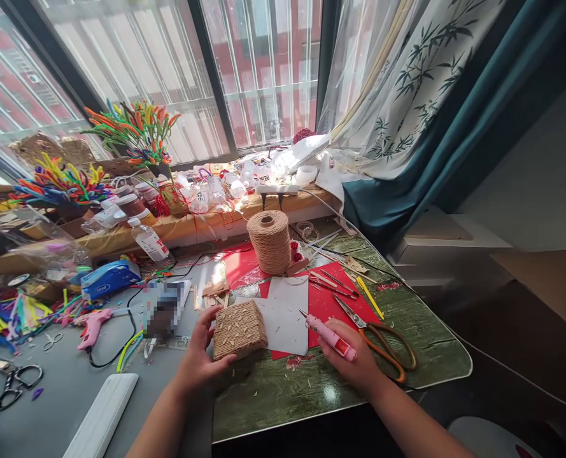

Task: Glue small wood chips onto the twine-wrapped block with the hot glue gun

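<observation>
A box wrapped in tan twine [239, 327], with small pale pieces scattered on its top, is held at its left side by my left hand [202, 356]. My right hand [352, 359] grips a pink pen-like tool [333, 337], its dark pointed tip aimed up and left. Between the hands a white paper sheet [287, 312] lies over red paper [333, 299]. Large scissors with brown handles [385, 343] rest just right of my right hand. Behind the paper stands a big spool of twine [269, 242].
A pink glue gun [93, 327], black-handled scissors [19, 381], a blue tape dispenser [111, 278] and a white bar [102, 416] lie to the left. A yellow cutter [370, 298] is at the right. Bottles and colourful pipe-cleaner bunches [139, 130] crowd the window ledge.
</observation>
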A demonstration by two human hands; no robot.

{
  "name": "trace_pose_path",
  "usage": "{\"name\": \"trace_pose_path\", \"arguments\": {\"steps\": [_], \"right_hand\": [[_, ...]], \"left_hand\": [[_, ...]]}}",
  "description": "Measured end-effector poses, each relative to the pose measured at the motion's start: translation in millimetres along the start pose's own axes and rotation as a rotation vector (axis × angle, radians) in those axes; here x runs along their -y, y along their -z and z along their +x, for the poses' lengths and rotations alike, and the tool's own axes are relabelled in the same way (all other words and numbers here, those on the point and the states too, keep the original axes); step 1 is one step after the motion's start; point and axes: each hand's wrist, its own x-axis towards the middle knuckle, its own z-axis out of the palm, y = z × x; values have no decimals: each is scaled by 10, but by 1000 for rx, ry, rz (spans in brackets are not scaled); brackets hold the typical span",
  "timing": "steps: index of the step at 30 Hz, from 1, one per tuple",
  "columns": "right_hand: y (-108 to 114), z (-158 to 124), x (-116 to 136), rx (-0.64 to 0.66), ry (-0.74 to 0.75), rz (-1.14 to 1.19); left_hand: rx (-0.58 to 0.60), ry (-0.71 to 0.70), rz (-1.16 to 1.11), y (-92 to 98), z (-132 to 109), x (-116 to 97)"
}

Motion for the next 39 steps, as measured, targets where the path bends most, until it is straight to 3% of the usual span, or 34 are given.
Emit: {"name": "trace_pose_path", "arguments": {"steps": [4, 7, 9, 12, 17, 24, 34, 39], "right_hand": [[13, 12, 5, 42, -21, 12], [19, 12, 7, 49, -18, 17], [17, 11, 5, 43, -15, 22], [7, 14, 6, 35, -28, 27], [2, 24, 14, 31, -32, 28], [1, 27, -15, 36, -33, 21], [15, 64, 72, 39, -38, 19], [13, 72, 76, 14, -16, 16]], "left_hand": [[-23, -98, 96, 251, 192, 83], [-60, -77, 412, 456, 539, 128], [65, -136, 634, 524, 784, 155], [261, -208, 780, 485, 1064, 192], [421, -243, 953, 325, 1279, 317], [435, -266, 959, 293, 1375, 567], [485, -296, 855, 197, 1613, 461], [417, -287, 822, 134, 1624, 437]]}}
